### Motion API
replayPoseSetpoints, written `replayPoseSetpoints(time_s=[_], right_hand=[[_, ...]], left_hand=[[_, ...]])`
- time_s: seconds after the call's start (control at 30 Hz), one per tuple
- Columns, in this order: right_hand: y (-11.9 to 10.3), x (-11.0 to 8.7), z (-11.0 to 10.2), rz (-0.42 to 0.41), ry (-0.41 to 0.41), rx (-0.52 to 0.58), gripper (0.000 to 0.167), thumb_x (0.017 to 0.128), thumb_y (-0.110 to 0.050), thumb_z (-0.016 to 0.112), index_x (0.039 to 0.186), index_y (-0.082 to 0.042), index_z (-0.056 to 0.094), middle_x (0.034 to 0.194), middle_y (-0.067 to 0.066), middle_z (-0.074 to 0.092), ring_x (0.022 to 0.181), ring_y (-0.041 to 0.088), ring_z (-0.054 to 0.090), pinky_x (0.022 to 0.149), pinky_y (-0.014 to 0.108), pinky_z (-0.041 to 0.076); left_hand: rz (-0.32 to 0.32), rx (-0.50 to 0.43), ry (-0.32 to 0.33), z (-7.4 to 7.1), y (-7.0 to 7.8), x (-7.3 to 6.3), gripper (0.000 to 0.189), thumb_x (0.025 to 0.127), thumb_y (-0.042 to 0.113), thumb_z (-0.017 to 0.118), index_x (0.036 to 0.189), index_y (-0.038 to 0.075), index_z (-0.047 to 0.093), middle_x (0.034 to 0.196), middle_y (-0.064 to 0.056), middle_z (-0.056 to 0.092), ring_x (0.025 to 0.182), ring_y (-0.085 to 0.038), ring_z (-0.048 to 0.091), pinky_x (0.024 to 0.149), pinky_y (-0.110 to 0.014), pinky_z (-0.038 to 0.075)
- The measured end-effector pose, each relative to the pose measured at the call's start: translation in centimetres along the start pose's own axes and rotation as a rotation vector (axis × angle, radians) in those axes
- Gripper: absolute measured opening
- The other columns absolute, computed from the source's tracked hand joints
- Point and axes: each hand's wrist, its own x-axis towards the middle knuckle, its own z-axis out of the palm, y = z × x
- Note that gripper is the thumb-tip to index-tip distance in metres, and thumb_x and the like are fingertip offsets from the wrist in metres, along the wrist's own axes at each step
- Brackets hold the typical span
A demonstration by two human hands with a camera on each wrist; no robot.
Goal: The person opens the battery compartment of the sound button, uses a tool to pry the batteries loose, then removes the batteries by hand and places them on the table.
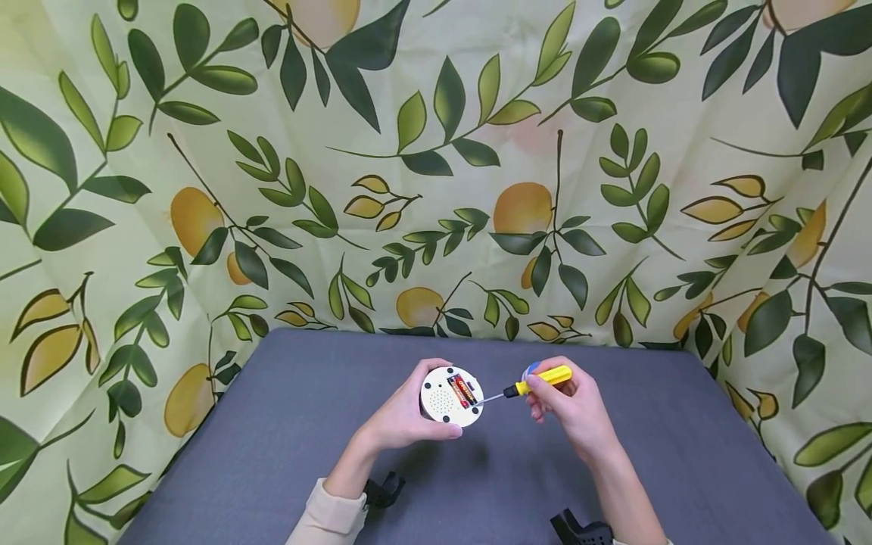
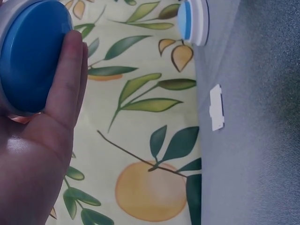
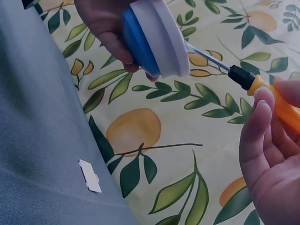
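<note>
Two hands work above a grey table. The left hand grips the rim of a round white device, its blue dome turned away from the head camera and red batteries showing in its underside. The right hand holds a yellow screwdriver, tip beside the batteries (whether it touches, I cannot tell). A small white cover lies on the table, near another blue-and-white device.
</note>
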Motion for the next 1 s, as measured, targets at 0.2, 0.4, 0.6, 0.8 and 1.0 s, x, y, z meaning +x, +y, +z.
replayPoseSetpoints(time_s=[0.2, 0.4, 0.6, 0.8, 1.0], right_hand=[[0.43, -0.03, -0.23, -0.06, -0.024, -0.018, 0.017, 0.095, 0.003, 0.066, 0.106, 0.009, 0.054, 0.084, 0.015, 0.065, 0.062, 0.025, 0.062, 0.06, 0.034, 0.058], [0.59, -0.02, -0.29, -0.108, -0.056, -0.008, 0.015, 0.093, 0.006, 0.066, 0.103, 0.005, 0.055, 0.085, 0.015, 0.065, 0.067, 0.025, 0.064, 0.065, 0.036, 0.059], [0.81, 0.07, -0.32, -0.134, -0.09, 0.011, 0.014, 0.094, 0.007, 0.065, 0.104, 0.002, 0.055, 0.086, 0.017, 0.065, 0.069, 0.024, 0.065, 0.065, 0.036, 0.059], [0.87, 0.07, -0.41, -0.12, -0.106, 0.093, 0.012, 0.096, 0.009, 0.06, 0.104, 0.001, 0.055, 0.089, 0.01, 0.066, 0.07, 0.02, 0.065, 0.065, 0.034, 0.059], [0.64, 0.06, -0.43, -0.14, -0.109, 0.194, 0.013, 0.097, 0.011, 0.054, 0.107, 0.003, 0.054, 0.092, 0.009, 0.065, 0.071, 0.017, 0.065, 0.065, 0.033, 0.059]], left_hand=[[0.013, -0.017, 0.013, -0.21, -0.23, 0.07, 0.088, 0.072, 0.023, 0.091, 0.144, 0.015, 0.039, 0.126, -0.003, 0.057, 0.113, -0.02, 0.055, 0.095, -0.031, 0.044], [0.034, -0.082, 0.023, -0.56, -0.53, 0.14, 0.086, 0.074, 0.014, 0.088, 0.144, 0.01, 0.038, 0.129, -0.008, 0.056, 0.114, -0.023, 0.056, 0.095, -0.028, 0.045], [0.041, -0.102, 0.025, -0.63, -0.75, 0.13, 0.084, 0.076, 0.013, 0.087, 0.144, 0.007, 0.038, 0.129, -0.011, 0.056, 0.113, -0.022, 0.056, 0.095, -0.027, 0.046], [0.041, -0.112, 0.021, -0.44, -0.68, 0.1, 0.082, 0.077, 0.013, 0.086, 0.144, 0.009, 0.039, 0.13, -0.011, 0.056, 0.113, -0.022, 0.056, 0.095, -0.027, 0.046], [0.046, -0.127, 0.006, -0.38, -0.67, 0.24, 0.083, 0.079, 0.011, 0.084, 0.146, 0.005, 0.038, 0.131, -0.014, 0.054, 0.112, -0.022, 0.058, 0.093, -0.026, 0.048]])
